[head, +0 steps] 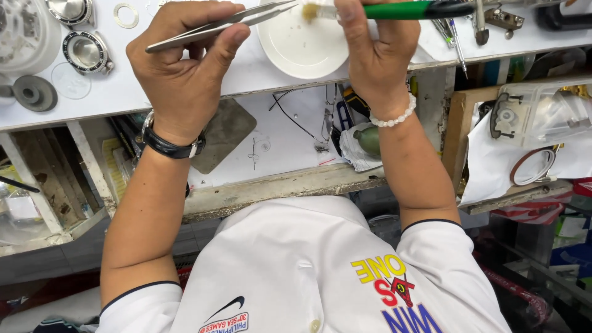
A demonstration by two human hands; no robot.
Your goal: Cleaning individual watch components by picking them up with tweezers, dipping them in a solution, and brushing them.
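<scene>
A white counter (259, 68) crowded with watch parts fills the upper frame. At top centre the right hand (376, 49) has its fingers clamped on a green-handled brush (394, 10), bristles over a white dish (302, 46) — a cleaning step, by the look. The left hand (185, 68) pinches steel tweezers (216, 28), tips beside the bristles. Watch cases (86, 52) lie upper left; a clear plastic box (536, 111) sits right.

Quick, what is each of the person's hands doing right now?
Left hand: closed around metal tweezers, tips over the white dish.
Right hand: closed around a green-handled brush, bristles over the same dish.
</scene>
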